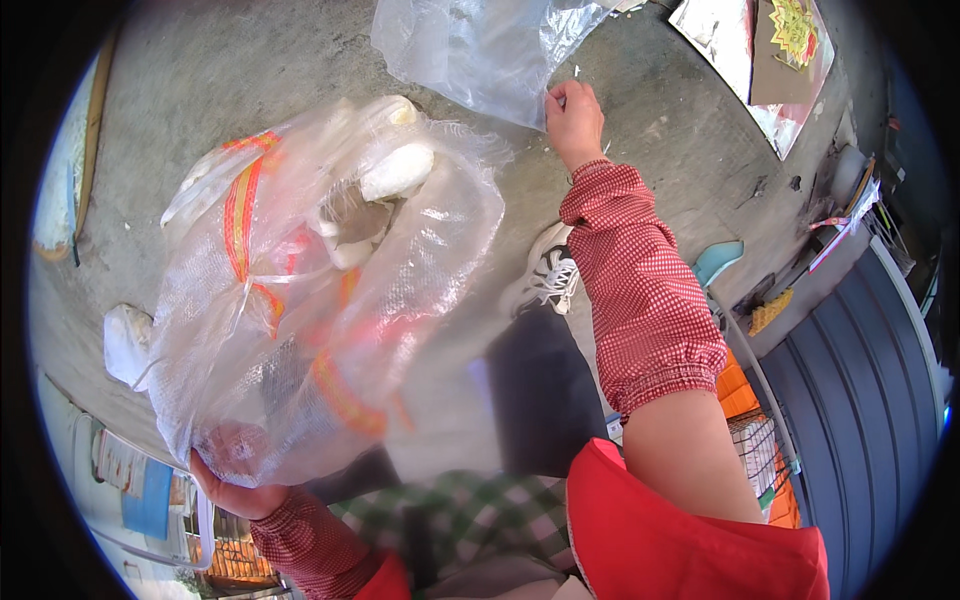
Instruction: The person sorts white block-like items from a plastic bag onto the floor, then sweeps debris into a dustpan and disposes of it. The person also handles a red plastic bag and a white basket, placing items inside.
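A translucent woven plastic sack [442, 247] with orange and red stripes and a frayed mouth spreads in front of me. White crumpled pieces [397, 171] show at its opening; their material is hard to tell. My left hand [240, 491] grips the sack's lower left edge, with its fingers partly behind the film. Beyond the sack, a sheet or bag of clear plastic [487, 56] lies on the concrete floor. My right hand [576, 120] is stretched out to it and pinches its near corner. Both forearms wear red checked sleeve covers.
A flattened piece of packaging [784, 75] lies at the upper right. Right of me are a blue ribbed metal panel [847, 330], a wire basket [754, 442] and a teal dustpan-like scoop [718, 262]. A white plastic bundle [127, 345] sits left of the sack. My shoe [555, 270] is nearby.
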Available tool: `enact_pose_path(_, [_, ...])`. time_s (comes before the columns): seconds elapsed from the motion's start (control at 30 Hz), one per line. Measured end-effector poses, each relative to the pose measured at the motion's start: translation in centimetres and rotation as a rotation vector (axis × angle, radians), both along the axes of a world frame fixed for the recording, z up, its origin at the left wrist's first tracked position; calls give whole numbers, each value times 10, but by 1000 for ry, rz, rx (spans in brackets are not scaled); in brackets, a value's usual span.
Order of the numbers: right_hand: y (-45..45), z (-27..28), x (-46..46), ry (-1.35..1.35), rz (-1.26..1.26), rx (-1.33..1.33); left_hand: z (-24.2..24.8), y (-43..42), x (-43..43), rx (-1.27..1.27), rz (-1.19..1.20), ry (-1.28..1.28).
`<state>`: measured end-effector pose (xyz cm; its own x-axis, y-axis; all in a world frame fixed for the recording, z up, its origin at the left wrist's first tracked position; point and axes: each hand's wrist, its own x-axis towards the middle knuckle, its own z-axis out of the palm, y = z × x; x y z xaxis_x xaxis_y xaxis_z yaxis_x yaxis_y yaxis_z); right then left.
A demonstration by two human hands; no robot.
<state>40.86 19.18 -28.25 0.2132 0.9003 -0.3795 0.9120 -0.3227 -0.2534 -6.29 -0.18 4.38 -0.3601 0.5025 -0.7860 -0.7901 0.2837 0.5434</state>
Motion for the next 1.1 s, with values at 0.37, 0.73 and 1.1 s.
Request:
enact_pose_path(0.37, [52,14,-42,182,-421,-109,4,26,31,-44,70,34])
enact_pose_path(0.73, [40,2,-73,-9,-489,-26,3,21,26,-43,72,27])
enact_pose_path(1.1, [36,31,-57,107,-426,-45,6,28,30,-181,110,165])
